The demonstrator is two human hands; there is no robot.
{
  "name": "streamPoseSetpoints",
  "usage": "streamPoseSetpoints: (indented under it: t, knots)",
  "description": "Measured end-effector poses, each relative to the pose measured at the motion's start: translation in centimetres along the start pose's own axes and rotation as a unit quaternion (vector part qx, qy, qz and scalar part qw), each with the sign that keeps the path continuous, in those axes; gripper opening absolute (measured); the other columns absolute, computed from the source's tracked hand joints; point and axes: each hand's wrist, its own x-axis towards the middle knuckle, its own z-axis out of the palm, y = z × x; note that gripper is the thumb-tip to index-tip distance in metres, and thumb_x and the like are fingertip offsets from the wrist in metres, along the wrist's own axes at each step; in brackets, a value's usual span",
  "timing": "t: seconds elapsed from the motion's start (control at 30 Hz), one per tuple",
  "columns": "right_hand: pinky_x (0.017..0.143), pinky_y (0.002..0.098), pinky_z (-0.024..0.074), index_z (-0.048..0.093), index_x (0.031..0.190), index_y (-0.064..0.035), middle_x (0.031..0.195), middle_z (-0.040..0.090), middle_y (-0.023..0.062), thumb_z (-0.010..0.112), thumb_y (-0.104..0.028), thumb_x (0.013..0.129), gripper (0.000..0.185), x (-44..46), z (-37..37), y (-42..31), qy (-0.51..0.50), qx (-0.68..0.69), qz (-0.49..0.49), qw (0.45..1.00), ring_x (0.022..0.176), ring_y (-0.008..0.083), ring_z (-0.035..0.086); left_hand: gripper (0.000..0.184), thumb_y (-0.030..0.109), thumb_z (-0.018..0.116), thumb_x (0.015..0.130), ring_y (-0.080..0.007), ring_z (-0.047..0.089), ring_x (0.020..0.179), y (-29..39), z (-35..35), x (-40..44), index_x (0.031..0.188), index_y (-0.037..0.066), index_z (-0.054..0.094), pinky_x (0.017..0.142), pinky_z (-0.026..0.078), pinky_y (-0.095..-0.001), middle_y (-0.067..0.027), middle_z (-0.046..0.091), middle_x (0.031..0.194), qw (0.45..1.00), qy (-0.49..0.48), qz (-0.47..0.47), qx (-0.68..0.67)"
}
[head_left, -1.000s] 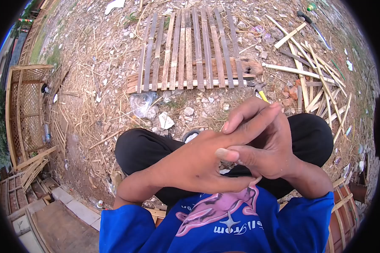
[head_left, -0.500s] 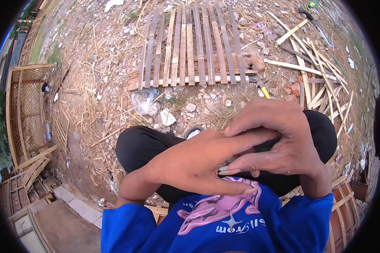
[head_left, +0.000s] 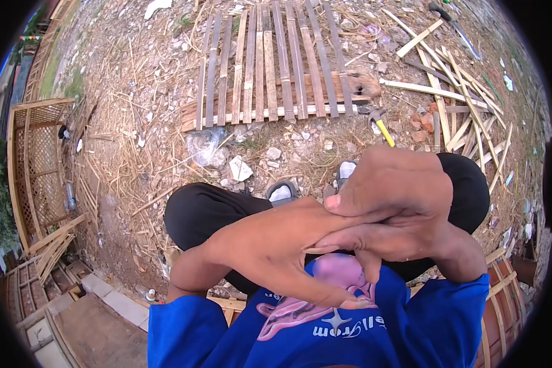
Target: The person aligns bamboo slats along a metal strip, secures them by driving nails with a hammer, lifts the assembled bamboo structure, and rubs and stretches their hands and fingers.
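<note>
My left hand [head_left: 276, 251] is held in front of my blue shirt, its back toward me and its thumb stretched out to the right. My right hand [head_left: 402, 205] is closed round the finger side of my left hand, its thumb and fingers pressing there. Most of my left fingers are hidden behind it. No tool shows in either hand. Beyond my knees a claw hammer [head_left: 383, 130] with a yellow handle lies on the ground. Further off lies a panel of spaced wooden slats [head_left: 267, 73] resting on a weathered board [head_left: 368, 88].
Loose wooden strips [head_left: 466, 98] lie piled at the right, with a handsaw [head_left: 463, 37] above them. A clear plastic bag [head_left: 203, 146] and a white stone [head_left: 240, 168] lie near my feet. A lattice frame [head_left: 43, 165] stands left. Rubble and straw cover the ground.
My right hand has closed more tightly round my left fingers, and my left thumb has swung downward. The view has shifted slightly, showing more of the hammer and both shoes.
</note>
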Motion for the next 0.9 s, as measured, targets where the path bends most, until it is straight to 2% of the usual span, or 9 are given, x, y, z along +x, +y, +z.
streamPoseSetpoints:
  t: [0.07, 0.17, 0.27, 0.43, 0.57, 0.63, 0.77, 0.9]
  knots:
    - [0.051, 0.0282, 0.0458, 0.072, 0.088, 0.0013, 0.073, 0.067, 0.0103, 0.090, -0.013, 0.062, 0.035, -0.1, 0.0, 0.0, 0.006, -0.005, -0.004, 1.000, 0.060, 0.0183, 0.062, 0.045, 0.015, 0.078, 0.078, -0.0220, 0.066, 0.091, 0.0, 0.2, 0.4, 0.117, 0.000, 0.060, 0.083, 0.051, -0.0340, -0.0092, 0.068, 0.099, 0.998, -0.005, 0.027, -0.053]
    - [0.049, 0.0283, 0.0438, 0.071, 0.087, 0.0009, 0.070, 0.065, 0.0098, 0.089, -0.013, 0.064, 0.033, -0.1, 0.3, 0.4, 0.027, -0.016, -0.026, 0.999, 0.058, 0.0183, 0.061, 0.047, 0.012, 0.078, 0.078, -0.0190, 0.065, 0.095, -0.4, -0.1, 0.4, 0.119, -0.002, 0.059, 0.088, 0.049, -0.0336, -0.0109, 0.068, 0.099, 0.998, -0.015, 0.023, -0.060]
    - [0.047, 0.0291, 0.0411, 0.069, 0.083, -0.0014, 0.066, 0.060, 0.0076, 0.087, -0.016, 0.067, 0.028, -0.1, 1.0, 0.8, 0.065, -0.017, -0.035, 0.997, 0.054, 0.0188, 0.057, 0.091, 0.000, 0.085, 0.067, -0.0242, 0.068, 0.095, 0.0, -0.1, 0.4, 0.142, -0.011, 0.035, 0.089, 0.050, -0.0360, -0.0179, 0.067, 0.100, 0.997, 0.008, 0.040, -0.071]
    - [0.050, 0.0287, 0.0450, 0.069, 0.081, -0.0021, 0.072, 0.066, 0.0081, 0.089, -0.018, 0.065, 0.030, 0.0, 1.1, 0.9, 0.060, -0.012, -0.037, 0.997, 0.058, 0.0194, 0.062, 0.098, 0.000, 0.086, 0.067, -0.0244, 0.068, 0.095, -0.3, -0.2, 0.1, 0.146, -0.011, 0.029, 0.089, 0.050, -0.0358, -0.0189, 0.066, 0.101, 0.998, -0.013, 0.042, -0.054]
    - [0.053, 0.0277, 0.0474, 0.069, 0.081, -0.0021, 0.075, 0.068, 0.0084, 0.090, -0.018, 0.063, 0.032, 0.0, 0.6, 0.7, 0.033, -0.014, -0.002, 0.999, 0.062, 0.0189, 0.065, 0.088, 0.009, 0.077, 0.079, -0.0173, 0.064, 0.096, -0.1, -0.1, 0.0, 0.149, -0.006, 0.027, 0.090, 0.049, -0.0299, -0.0130, 0.067, 0.100, 0.997, -0.008, 0.008, -0.079]
    - [0.056, 0.0279, 0.0484, 0.069, 0.083, -0.0012, 0.074, 0.069, 0.0083, 0.092, -0.018, 0.059, 0.038, 0.1, 0.5, 0.8, 0.021, -0.015, 0.002, 1.000, 0.065, 0.0178, 0.065, 0.086, 0.009, 0.077, 0.079, -0.0175, 0.064, 0.096, 0.0, -0.2, 0.1, 0.148, -0.006, 0.028, 0.089, 0.050, -0.0303, -0.0130, 0.067, 0.101, 0.998, -0.002, 0.011, -0.061]
    - [0.056, 0.0280, 0.0485, 0.068, 0.083, -0.0012, 0.075, 0.069, 0.0081, 0.092, -0.018, 0.059, 0.038, 0.1, 0.5, 0.8, 0.020, -0.014, 0.003, 1.000, 0.065, 0.0176, 0.065, 0.084, 0.009, 0.076, 0.081, -0.0177, 0.065, 0.094, 0.0, -0.1, 0.0, 0.148, -0.006, 0.028, 0.087, 0.051, -0.0298, -0.0129, 0.067, 0.101, 0.999, 0.004, 0.003, -0.052]
    - [0.055, 0.0282, 0.0480, 0.068, 0.083, -0.0010, 0.075, 0.068, 0.0082, 0.091, -0.017, 0.060, 0.037, 0.0, 0.7, 0.7, 0.030, -0.050, 0.006, 0.998, 0.065, 0.0179, 0.064, 0.069, 0.013, 0.073, 0.087, -0.0157, 0.064, 0.093, 0.6, 0.2, 0.0, 0.142, -0.007, 0.038, 0.085, 0.051, -0.0290, -0.0124, 0.068, 0.101, 0.996, 0.057, -0.031, -0.055]
